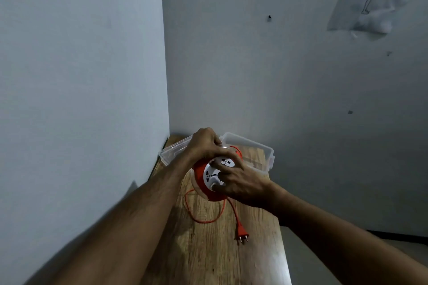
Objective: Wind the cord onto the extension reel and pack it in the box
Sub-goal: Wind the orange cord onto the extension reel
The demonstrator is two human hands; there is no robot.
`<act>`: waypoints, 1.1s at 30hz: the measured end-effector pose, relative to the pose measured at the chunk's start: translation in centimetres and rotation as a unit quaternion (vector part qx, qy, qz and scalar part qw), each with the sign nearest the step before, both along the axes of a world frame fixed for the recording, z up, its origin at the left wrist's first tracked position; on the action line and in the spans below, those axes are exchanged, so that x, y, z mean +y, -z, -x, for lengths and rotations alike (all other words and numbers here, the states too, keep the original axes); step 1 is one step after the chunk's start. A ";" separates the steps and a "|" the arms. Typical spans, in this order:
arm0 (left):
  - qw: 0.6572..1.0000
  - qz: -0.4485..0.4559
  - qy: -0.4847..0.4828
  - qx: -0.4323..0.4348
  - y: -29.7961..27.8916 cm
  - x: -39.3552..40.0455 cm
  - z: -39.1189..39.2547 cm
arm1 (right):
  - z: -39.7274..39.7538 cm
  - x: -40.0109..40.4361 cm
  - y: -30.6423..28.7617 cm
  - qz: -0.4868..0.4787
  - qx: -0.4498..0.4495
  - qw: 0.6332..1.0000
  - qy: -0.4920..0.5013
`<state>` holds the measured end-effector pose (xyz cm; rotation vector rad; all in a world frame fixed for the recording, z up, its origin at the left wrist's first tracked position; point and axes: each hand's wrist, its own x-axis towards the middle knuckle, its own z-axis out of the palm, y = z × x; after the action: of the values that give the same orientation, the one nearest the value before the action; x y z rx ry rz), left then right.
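Observation:
An orange extension reel point(202, 177) with a white socket face is held above the wooden table point(215, 257). My left hand point(203, 144) grips the reel's far upper side. My right hand point(238, 183) holds the white face, fingers curled over its sockets and edge. The loose orange cord point(196, 216) hangs from the reel and loops on the table, ending in an orange two-pin plug point(241, 236). A clear plastic box point(259, 152) stands open behind the reel, partly hidden by my hands.
The table runs along the left wall into a corner, and the back wall rises just behind the box. A clear lid point(172, 150) lies left of the box by the wall. Grey floor lies beyond the table's right edge.

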<state>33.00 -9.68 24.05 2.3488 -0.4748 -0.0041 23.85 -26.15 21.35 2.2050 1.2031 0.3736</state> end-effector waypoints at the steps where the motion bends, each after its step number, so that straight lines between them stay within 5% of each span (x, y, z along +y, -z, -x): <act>1: 1.000 -0.002 0.000 0.004 0.1 0.0 0.0 | -0.2 0.0 -0.2 0.014 0.000 1.000 -0.007; 10: 1.000 -0.020 0.019 -0.002 -0.6 -0.6 0.0 | -0.6 0.2 -0.5 0.034 -0.069 0.997 -0.011; 17: 0.999 0.024 -0.001 -0.024 -0.7 -0.5 -0.1 | -0.6 0.2 1.0 -0.129 -0.042 0.989 0.064; 22: 0.999 0.032 -0.014 -0.038 -0.5 -0.8 -0.2 | -0.2 1.0 2.6 -0.352 -0.023 0.929 0.116; 24: 0.998 0.039 -0.023 -0.044 -0.3 -1.0 -0.2 | 0.1 1.7 3.1 -0.470 -0.003 0.865 0.175; 27: 0.995 0.079 -0.046 -0.035 -0.3 -1.1 0.0 | 0.4 3.2 3.3 -0.675 0.020 0.687 0.269; 31: 0.994 0.082 -0.039 -0.058 0.0 -1.5 0.1 | 1.3 6.2 2.6 -0.800 0.036 0.491 0.344; 33: 0.994 0.082 -0.040 -0.067 0.4 -1.7 -0.1 | 1.5 7.2 2.2 -0.846 0.063 0.365 0.383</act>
<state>33.09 -11.42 23.66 2.2139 -0.4289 0.2228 22.40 -18.94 19.18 3.8893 -1.3377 1.4183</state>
